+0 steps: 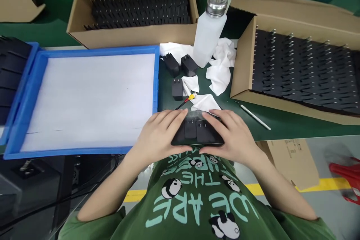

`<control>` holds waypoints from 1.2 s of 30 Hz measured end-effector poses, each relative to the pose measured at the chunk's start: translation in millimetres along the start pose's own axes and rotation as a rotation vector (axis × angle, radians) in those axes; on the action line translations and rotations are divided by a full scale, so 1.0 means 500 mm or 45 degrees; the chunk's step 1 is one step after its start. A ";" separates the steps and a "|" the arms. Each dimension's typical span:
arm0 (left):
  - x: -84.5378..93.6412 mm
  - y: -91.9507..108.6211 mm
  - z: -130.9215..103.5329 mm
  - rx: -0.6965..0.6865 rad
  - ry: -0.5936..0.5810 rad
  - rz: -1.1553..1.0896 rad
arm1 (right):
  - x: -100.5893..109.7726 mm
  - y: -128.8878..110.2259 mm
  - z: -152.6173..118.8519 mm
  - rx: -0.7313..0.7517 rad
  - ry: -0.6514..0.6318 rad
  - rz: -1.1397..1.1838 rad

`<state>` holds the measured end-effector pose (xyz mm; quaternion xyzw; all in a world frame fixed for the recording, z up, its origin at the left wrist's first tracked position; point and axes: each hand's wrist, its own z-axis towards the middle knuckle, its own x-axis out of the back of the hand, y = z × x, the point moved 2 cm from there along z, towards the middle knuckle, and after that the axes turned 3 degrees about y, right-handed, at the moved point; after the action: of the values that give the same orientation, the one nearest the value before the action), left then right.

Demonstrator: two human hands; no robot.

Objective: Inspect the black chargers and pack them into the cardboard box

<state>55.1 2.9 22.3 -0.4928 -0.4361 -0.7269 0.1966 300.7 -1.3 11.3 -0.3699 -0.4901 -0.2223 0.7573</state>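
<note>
A row of black plug adapters (196,130) sits at the near edge of the green table, pressed together between both hands. My left hand (161,135) cups the left end of the row with fingers curled over it. From the other side, my right hand (232,135) cups the right end. Three more black adapters (180,68) stand loose further back. A red and yellow cable end (189,98) lies just beyond my fingers.
A blue tray (156,78) lined with white paper lies to the left. Two cardboard boxes (132,35) (242,71) hold several black adapters. A white dispenser bottle (209,32), crumpled white wipes (221,71) and a thin white stick (255,117) lie behind and right.
</note>
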 end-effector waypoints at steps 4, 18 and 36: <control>-0.029 0.005 0.026 0.184 -0.049 -0.228 | -0.026 0.001 0.011 -0.081 -0.034 0.125; 0.034 0.032 0.027 0.668 0.616 -1.776 | 0.047 -0.026 0.080 -0.514 0.464 1.575; 0.029 0.074 0.026 0.657 0.418 -2.778 | 0.048 -0.034 0.019 -0.413 0.477 0.954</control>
<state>82.6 -4.4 53.3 0.3073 -0.7388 -0.4543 -0.3916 293.4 -3.8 41.1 -0.5891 -0.1356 -0.0697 0.7935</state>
